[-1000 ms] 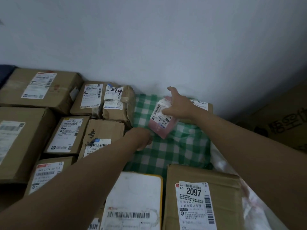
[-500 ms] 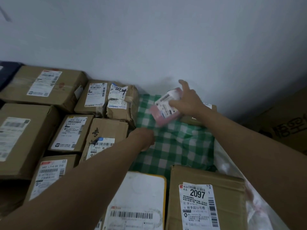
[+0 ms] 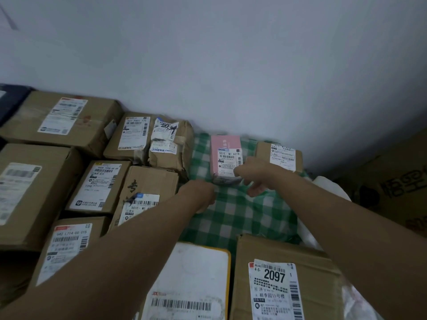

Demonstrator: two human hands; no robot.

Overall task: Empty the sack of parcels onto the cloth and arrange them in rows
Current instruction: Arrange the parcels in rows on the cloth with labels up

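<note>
Your right hand (image 3: 253, 175) is sitting mid-frame at the near edge of the pink parcel (image 3: 225, 155), fingers curled downward; whether they are touching the parcel or pinching it, I cannot tell. The pink parcel is lying flat on the green checked cloth (image 3: 240, 215), label up, close to the wall (image 3: 231, 65) in the upper centre. Just right of it, a small brown parcel (image 3: 280, 155) is resting against the wall, apart from the pink one.

Your left hand (image 3: 199, 195) is hovering over the cloth, left of centre, knuckles toward the camera; fingers are tucked under and hidden, so I cannot tell their state.

Brown boxes are filling the left half of the frame in rows, the taped box (image 3: 171, 144) touching the cloth's left edge. In the lower centre, a white mailer (image 3: 191, 273) and the box labelled 2097 (image 3: 284, 280) are lying side by side.
</note>
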